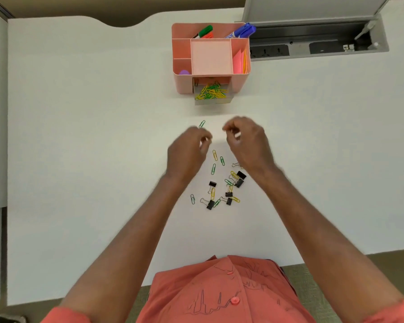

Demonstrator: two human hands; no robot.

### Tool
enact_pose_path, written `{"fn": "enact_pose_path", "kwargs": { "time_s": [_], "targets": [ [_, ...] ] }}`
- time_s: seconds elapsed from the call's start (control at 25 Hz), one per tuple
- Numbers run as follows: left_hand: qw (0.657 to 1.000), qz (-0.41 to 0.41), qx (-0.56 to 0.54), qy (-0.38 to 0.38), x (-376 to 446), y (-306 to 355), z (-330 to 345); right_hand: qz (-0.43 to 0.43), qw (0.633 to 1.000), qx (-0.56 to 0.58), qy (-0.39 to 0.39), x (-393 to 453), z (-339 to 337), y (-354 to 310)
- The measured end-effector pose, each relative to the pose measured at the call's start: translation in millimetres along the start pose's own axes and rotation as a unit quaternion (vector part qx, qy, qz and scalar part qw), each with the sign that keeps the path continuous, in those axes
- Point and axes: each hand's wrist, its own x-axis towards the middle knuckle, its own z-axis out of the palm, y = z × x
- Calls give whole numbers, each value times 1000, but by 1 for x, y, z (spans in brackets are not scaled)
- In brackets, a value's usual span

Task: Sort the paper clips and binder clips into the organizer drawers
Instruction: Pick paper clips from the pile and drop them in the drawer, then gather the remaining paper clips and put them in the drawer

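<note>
A pink organizer (182, 85) stands at the back of the white desk. Its clear lower drawer (224, 101) is pulled out and holds several yellow and green paper clips (211, 92). My left hand (187, 152) is pinched on a green paper clip (202, 124), which sticks up from its fingertips. My right hand (250, 143) hovers beside it with its fingers curled together, and I see nothing in it. Under and behind both hands lies a loose scatter of green and yellow paper clips (213, 169) and several black binder clips (229, 194).
The organizer's top compartments hold green, red and blue markers (241, 31), pink sticky notes (237, 61) and a purple object (184, 72). An open cable tray with power sockets (313, 46) is set into the desk at the back right. The desk's front edge runs just before my torso.
</note>
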Motion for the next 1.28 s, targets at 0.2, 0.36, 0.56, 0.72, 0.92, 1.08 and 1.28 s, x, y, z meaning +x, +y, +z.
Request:
{"fn": "enact_pose_path", "kwargs": {
  "time_s": [0.2,0.36,0.56,0.72,0.92,1.08,1.28],
  "targets": [
    [981,0,21,-192,-70,-18,37,68,990,-92,-86,-85,5,45],
    [978,27,59,-199,-74,-17,49,70,983,-106,-129,-106,18,58],
    [982,30,52,-179,-71,-17,51,100,985,-58,-128,-105,24,57],
    [983,24,42,-178,-72,-17,54,114,981,-73,-141,-98,20,58],
    [984,2,12,-179,-70,-19,54,140,976,-53,-158,-93,15,64],
    [985,-46,-67,-155,-65,-22,47,173,970,-28,-171,-87,8,69],
    [990,-103,-76,-55,-46,-43,25,165,973,9,-163,-70,4,50]
  ]
}}
